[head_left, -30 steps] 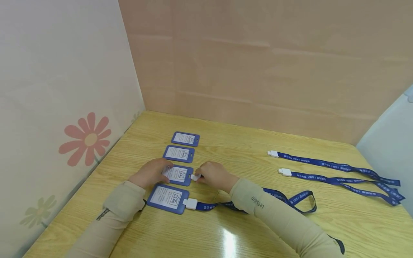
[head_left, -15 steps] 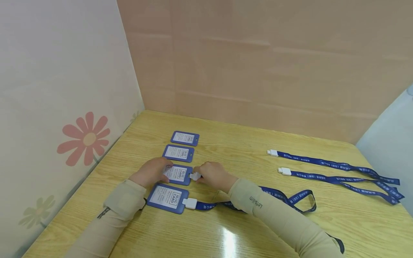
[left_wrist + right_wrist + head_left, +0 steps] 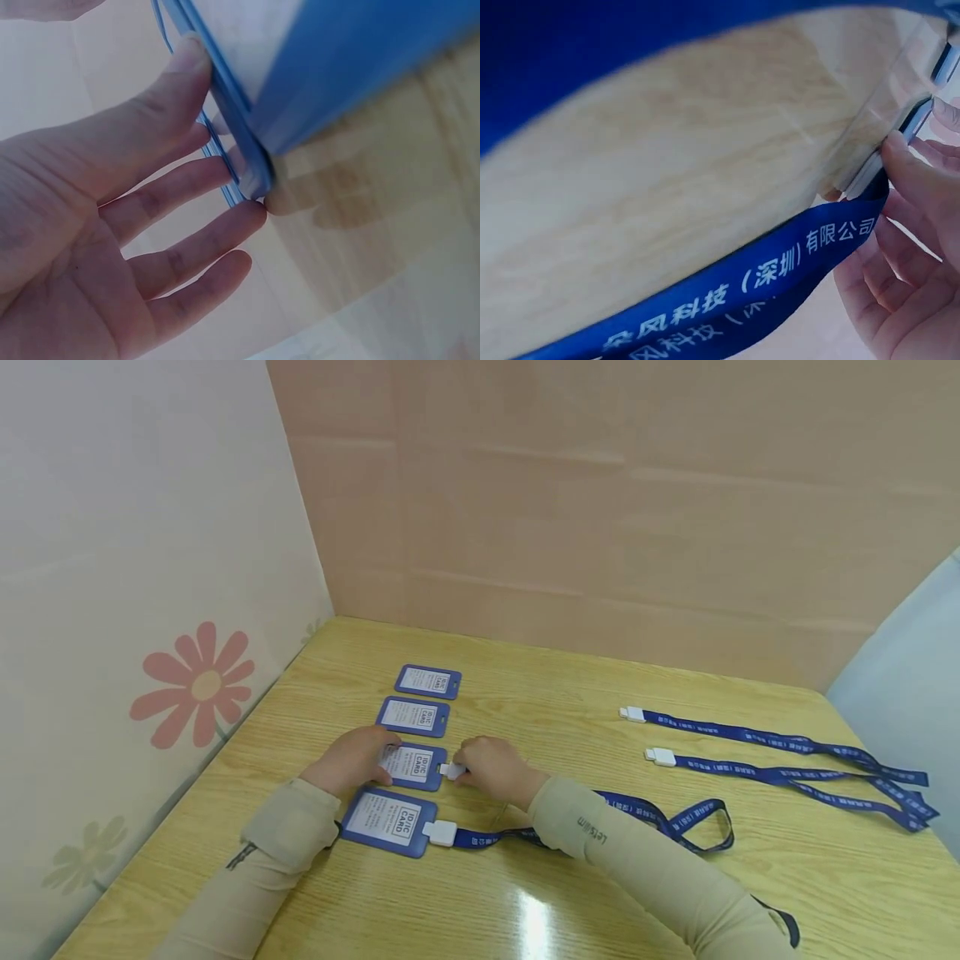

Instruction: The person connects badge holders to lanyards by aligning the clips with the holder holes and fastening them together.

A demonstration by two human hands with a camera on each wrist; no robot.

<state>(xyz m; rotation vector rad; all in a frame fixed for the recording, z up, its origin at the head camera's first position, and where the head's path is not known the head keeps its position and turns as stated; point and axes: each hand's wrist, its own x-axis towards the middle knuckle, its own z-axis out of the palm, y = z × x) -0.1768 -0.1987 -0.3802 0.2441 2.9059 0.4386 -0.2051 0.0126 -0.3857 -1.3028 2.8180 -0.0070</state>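
In the head view my left hand (image 3: 352, 762) grips the left end of a blue ID card holder (image 3: 412, 766), thumb at its near edge and fingers at its far edge. The left wrist view has the thumb (image 3: 176, 90) against the holder's blue edge. My right hand (image 3: 493, 768) pinches a white lanyard clip (image 3: 452, 771), whose tip is at the holder's slotted right end; whether it is hooked in I cannot tell. From this clip runs a blue printed strap (image 3: 757, 277). Just nearer lies another card holder (image 3: 390, 821), its white clip (image 3: 441, 833) attached to a lanyard.
Two more card holders (image 3: 427, 682) lie in line behind the held one. At the right, two blue lanyards (image 3: 727, 732) stretch across the wooden table (image 3: 525, 710), white clips pointing left. A looped strap (image 3: 701, 827) lies beyond the right forearm. Walls border the table's left and back.
The white clip has shifted slightly in the right hand's fingers at the holder's slotted end. Both hands otherwise stay almost in place, and the other holders and lanyards lie as before.
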